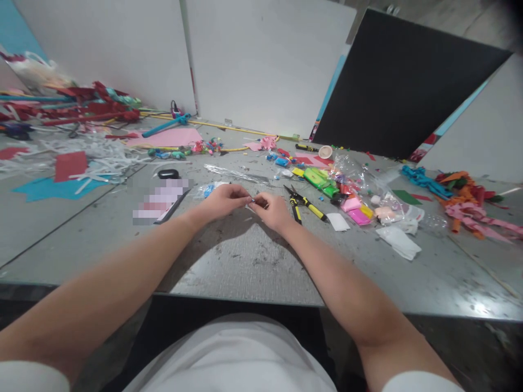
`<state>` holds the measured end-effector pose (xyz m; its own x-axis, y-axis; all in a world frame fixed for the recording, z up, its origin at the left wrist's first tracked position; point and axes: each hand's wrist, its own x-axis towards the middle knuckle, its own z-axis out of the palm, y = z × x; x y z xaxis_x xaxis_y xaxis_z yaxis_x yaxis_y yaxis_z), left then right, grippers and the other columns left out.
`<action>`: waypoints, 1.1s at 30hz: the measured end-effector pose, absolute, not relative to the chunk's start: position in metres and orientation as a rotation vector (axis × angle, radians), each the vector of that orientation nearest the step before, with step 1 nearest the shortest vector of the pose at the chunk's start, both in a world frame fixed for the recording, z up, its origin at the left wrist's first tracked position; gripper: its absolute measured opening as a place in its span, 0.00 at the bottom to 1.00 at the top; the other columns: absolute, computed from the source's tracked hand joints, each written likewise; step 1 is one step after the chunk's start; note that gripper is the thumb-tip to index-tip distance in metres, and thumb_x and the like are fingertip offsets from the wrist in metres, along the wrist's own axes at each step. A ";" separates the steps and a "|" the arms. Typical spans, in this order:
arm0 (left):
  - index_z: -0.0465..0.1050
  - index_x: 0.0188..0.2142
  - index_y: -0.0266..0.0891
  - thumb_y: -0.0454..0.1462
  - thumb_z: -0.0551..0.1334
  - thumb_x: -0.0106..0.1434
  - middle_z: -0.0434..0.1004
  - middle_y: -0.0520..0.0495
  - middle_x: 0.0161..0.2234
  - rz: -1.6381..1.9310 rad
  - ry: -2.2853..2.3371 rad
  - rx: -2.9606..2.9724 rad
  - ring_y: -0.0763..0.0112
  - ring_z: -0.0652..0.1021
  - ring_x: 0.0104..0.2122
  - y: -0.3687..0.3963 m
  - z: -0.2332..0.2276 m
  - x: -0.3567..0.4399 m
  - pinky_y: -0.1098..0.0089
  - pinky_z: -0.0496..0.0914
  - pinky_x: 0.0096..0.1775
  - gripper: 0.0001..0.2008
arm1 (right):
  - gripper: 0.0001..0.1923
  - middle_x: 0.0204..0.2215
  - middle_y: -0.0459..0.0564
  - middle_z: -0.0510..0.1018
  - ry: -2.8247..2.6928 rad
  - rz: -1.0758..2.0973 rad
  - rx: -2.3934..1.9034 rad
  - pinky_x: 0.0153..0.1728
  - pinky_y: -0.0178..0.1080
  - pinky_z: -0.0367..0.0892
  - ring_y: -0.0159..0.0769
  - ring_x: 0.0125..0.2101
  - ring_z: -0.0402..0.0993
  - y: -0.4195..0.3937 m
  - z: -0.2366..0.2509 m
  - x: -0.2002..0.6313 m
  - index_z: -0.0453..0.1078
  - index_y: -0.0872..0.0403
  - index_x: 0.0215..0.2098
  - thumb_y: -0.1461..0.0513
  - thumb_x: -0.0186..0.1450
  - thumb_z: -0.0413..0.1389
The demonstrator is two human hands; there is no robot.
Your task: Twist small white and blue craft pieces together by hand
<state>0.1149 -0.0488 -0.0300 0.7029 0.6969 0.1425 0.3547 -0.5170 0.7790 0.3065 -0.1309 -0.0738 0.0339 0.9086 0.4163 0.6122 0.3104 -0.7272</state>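
My left hand [229,200] and my right hand [273,210] meet over the middle of the table, fingertips almost touching. Both are closed in a pinch around something tiny that is mostly hidden by the fingers; its kind cannot be made out. Just beyond the hands lies a bundle of thin silvery wires [237,174]. A clear wrapper with a blue lump [209,190] is beside my left hand. To the right of my right hand, pliers with yellow and black handles [312,207] rest with their jaws pointing away from me.
Packets of coloured clay [318,178] and clear plastic bags spread to the right, near white paper pieces [398,242]. On the left are a phone-like slab [163,201], a black case [168,173] and paper strips [98,149]. Upright boards [261,65] stand behind.
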 end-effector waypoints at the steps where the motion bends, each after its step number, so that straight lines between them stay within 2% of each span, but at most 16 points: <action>1: 0.78 0.42 0.35 0.44 0.67 0.75 0.80 0.50 0.36 0.584 0.808 2.123 0.70 0.81 0.34 -0.049 -0.029 0.115 0.64 0.79 0.41 0.13 | 0.15 0.36 0.46 0.82 -1.661 0.417 -1.382 0.44 0.43 0.77 0.35 0.36 0.80 -0.131 -0.073 0.306 0.77 0.56 0.44 0.52 0.75 0.63; 4: 0.78 0.43 0.35 0.44 0.67 0.75 0.80 0.50 0.36 0.601 0.814 2.047 0.71 0.80 0.33 -0.053 -0.027 0.115 0.66 0.79 0.39 0.13 | 0.17 0.36 0.47 0.82 -1.639 0.438 -1.353 0.43 0.42 0.77 0.35 0.36 0.80 -0.132 -0.073 0.304 0.77 0.56 0.46 0.50 0.78 0.58; 7: 0.78 0.44 0.35 0.43 0.67 0.75 0.81 0.49 0.38 0.597 0.793 1.974 0.71 0.80 0.34 -0.056 -0.027 0.116 0.66 0.80 0.38 0.11 | 0.20 0.33 0.46 0.81 -1.639 0.461 -1.351 0.41 0.41 0.77 0.34 0.33 0.79 -0.130 -0.075 0.304 0.77 0.56 0.43 0.49 0.80 0.56; 12: 0.78 0.46 0.35 0.42 0.68 0.75 0.81 0.49 0.38 0.582 0.764 1.859 0.71 0.81 0.34 -0.056 -0.030 0.119 0.67 0.80 0.38 0.11 | 0.20 0.31 0.45 0.79 -1.631 0.464 -1.373 0.41 0.41 0.77 0.34 0.32 0.78 -0.128 -0.076 0.306 0.76 0.55 0.41 0.48 0.79 0.57; 18: 0.78 0.44 0.36 0.43 0.67 0.75 0.80 0.49 0.38 0.613 0.753 1.769 0.71 0.80 0.34 -0.055 -0.034 0.119 0.66 0.80 0.39 0.11 | 0.15 0.37 0.47 0.82 -1.617 0.452 -1.360 0.45 0.44 0.78 0.36 0.37 0.81 -0.129 -0.074 0.306 0.77 0.56 0.45 0.52 0.78 0.60; 22: 0.78 0.43 0.36 0.42 0.68 0.75 0.81 0.49 0.38 0.622 0.765 1.754 0.71 0.80 0.34 -0.053 -0.034 0.119 0.67 0.79 0.39 0.10 | 0.15 0.37 0.48 0.83 -1.598 0.455 -1.347 0.45 0.44 0.78 0.36 0.37 0.81 -0.129 -0.074 0.304 0.77 0.56 0.47 0.52 0.77 0.61; 27: 0.78 0.45 0.36 0.38 0.69 0.73 0.82 0.48 0.42 0.632 0.778 1.701 0.69 0.82 0.38 -0.053 -0.033 0.119 0.65 0.81 0.42 0.07 | 0.17 0.37 0.49 0.83 -1.585 0.431 -1.340 0.44 0.43 0.77 0.36 0.37 0.81 -0.130 -0.075 0.302 0.78 0.55 0.46 0.50 0.78 0.58; 33: 0.79 0.44 0.35 0.37 0.70 0.72 0.83 0.47 0.41 0.628 0.770 1.604 0.68 0.83 0.39 -0.055 -0.033 0.120 0.63 0.82 0.45 0.07 | 0.15 0.38 0.51 0.83 -1.611 0.346 -1.338 0.45 0.43 0.75 0.37 0.39 0.79 -0.131 -0.071 0.301 0.80 0.55 0.44 0.51 0.75 0.62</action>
